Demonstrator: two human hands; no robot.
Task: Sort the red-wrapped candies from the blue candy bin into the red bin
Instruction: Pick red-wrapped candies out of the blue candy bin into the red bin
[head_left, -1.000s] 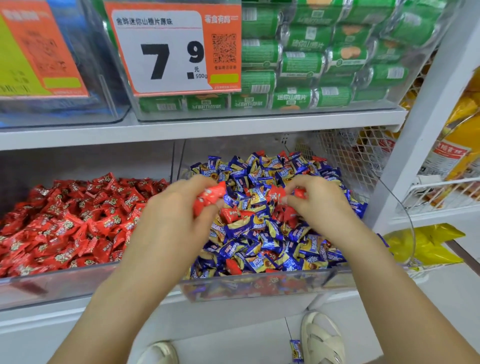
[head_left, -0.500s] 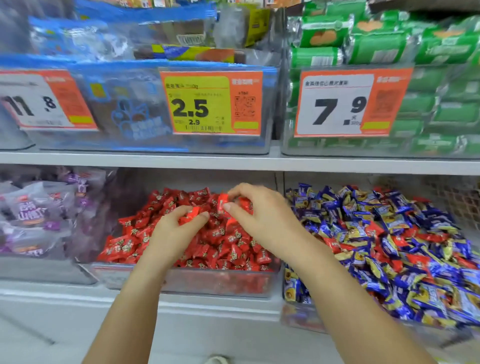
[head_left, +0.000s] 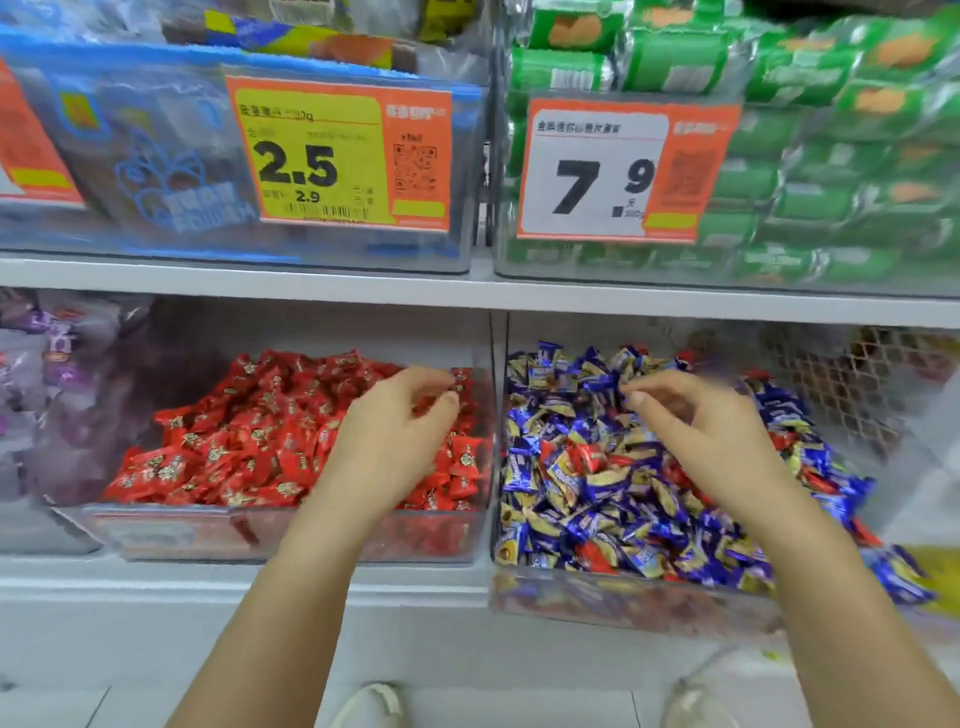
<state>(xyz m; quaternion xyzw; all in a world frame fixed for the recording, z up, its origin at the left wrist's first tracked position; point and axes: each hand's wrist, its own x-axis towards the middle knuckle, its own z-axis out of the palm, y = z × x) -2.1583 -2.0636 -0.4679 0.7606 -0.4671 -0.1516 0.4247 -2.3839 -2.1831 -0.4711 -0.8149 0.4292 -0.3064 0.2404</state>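
Note:
The red bin (head_left: 171, 535), a clear tub on the lower shelf, is heaped with red-wrapped candies (head_left: 249, 441). To its right stands the blue candy bin (head_left: 597, 597), full of blue-and-gold candies with a few red ones mixed in, such as the red candy (head_left: 589, 457) near its middle. My left hand (head_left: 395, 436) hovers over the right part of the red bin with loosely curled fingers and nothing in them. My right hand (head_left: 696, 426) hangs over the blue bin's pile, fingers relaxed and empty.
A shelf board (head_left: 467, 291) runs just above both bins and carries clear tubs with price cards, one of green packs (head_left: 779, 156). A bin of purple packets (head_left: 47, 395) sits at the left. A mesh panel (head_left: 852, 384) closes the right side.
Both hands held red candies over the red bin half a second ago. Now both hold nothing, and my right hand has moved right, over the blue bin.

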